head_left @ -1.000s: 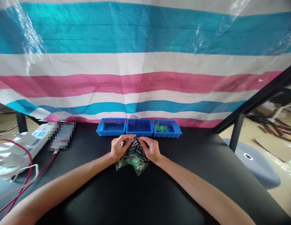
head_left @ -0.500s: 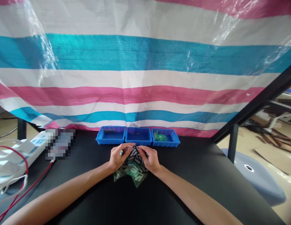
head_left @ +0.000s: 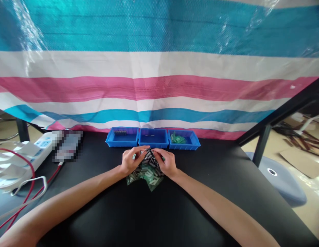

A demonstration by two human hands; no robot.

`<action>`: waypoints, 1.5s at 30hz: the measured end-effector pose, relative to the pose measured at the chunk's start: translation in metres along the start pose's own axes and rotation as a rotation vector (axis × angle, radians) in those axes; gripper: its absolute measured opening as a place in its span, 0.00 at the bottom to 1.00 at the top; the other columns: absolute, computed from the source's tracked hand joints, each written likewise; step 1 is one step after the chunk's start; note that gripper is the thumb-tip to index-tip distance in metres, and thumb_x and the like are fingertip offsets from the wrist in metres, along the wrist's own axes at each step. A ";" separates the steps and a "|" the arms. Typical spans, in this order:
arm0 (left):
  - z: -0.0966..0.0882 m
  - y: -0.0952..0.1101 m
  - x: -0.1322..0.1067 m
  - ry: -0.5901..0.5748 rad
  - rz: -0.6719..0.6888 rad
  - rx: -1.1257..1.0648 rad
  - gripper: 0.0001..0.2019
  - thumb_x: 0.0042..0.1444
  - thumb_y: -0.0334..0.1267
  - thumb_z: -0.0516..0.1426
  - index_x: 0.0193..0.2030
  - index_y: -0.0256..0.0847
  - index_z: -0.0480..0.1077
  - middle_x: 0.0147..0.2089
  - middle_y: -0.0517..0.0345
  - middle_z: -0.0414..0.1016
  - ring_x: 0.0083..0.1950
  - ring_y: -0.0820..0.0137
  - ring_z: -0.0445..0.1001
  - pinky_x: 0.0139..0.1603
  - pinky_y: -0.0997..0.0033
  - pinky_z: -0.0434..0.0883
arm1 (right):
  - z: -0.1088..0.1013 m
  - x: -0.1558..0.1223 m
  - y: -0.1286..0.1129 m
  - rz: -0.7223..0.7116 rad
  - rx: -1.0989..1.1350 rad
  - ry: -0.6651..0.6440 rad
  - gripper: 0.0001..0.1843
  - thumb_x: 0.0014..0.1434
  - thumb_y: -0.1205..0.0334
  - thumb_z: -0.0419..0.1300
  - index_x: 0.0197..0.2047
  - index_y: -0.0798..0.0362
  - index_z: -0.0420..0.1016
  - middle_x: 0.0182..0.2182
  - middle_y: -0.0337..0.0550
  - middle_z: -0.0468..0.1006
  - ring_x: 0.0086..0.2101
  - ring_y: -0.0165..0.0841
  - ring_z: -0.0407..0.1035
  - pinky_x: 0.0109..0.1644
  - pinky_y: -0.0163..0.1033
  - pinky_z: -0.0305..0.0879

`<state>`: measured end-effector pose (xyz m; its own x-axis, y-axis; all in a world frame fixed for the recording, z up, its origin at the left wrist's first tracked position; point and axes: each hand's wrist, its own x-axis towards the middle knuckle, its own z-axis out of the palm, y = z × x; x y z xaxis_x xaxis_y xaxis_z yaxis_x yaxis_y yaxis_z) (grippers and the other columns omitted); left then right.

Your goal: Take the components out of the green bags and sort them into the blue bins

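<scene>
A greenish clear plastic bag [head_left: 149,175] full of small grey metal pins lies on the black table. Its mouth is spread, and loose pins [head_left: 150,158] show between my hands. My left hand [head_left: 130,160] is closed on the bag's left edge, thumb and fingers curled in toward the pins. On the opposite edge, my right hand [head_left: 166,162] grips the bag in a similar way. The fingertips partly hide the opening; whether they also pinch a pin I cannot tell.
Behind the hands stand three joined blue trays: the left tray [head_left: 122,141] has several small round metal parts, the middle tray [head_left: 153,142] a thin pin or two, the right tray [head_left: 185,145] green plastic. A power strip [head_left: 43,145], blurred phone [head_left: 68,147] and red cable [head_left: 55,172] lie left.
The view has tilted down slightly, so the trays, hands and bag appear higher. Both hands keep their hold on the bag, with hardly any movement relative to it.
</scene>
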<state>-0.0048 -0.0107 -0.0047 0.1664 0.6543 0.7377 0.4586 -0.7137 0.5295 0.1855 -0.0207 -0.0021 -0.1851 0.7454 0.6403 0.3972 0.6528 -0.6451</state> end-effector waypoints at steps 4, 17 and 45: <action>-0.001 0.000 0.000 0.010 0.029 0.006 0.05 0.60 0.37 0.58 0.41 0.40 0.71 0.42 0.52 0.82 0.21 0.79 0.70 0.28 0.78 0.71 | 0.000 0.000 0.000 0.004 0.001 0.003 0.10 0.66 0.61 0.54 0.44 0.51 0.76 0.37 0.44 0.82 0.36 0.34 0.78 0.42 0.36 0.74; 0.000 0.002 0.001 0.012 -0.017 -0.010 0.03 0.59 0.35 0.58 0.39 0.40 0.70 0.43 0.54 0.82 0.21 0.79 0.70 0.28 0.78 0.71 | 0.000 0.001 0.000 -0.017 0.009 -0.001 0.10 0.66 0.63 0.54 0.44 0.51 0.76 0.37 0.43 0.82 0.36 0.34 0.78 0.42 0.35 0.74; -0.001 0.002 0.001 0.017 0.000 -0.008 0.04 0.59 0.32 0.59 0.40 0.40 0.69 0.43 0.55 0.82 0.24 0.79 0.72 0.30 0.78 0.72 | 0.000 0.000 0.001 -0.030 0.007 0.003 0.10 0.66 0.63 0.54 0.45 0.51 0.76 0.38 0.44 0.82 0.36 0.34 0.78 0.42 0.36 0.74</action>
<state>-0.0043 -0.0116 -0.0028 0.1517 0.6500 0.7447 0.4517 -0.7157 0.5327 0.1858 -0.0199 -0.0030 -0.1945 0.7251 0.6606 0.3852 0.6759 -0.6284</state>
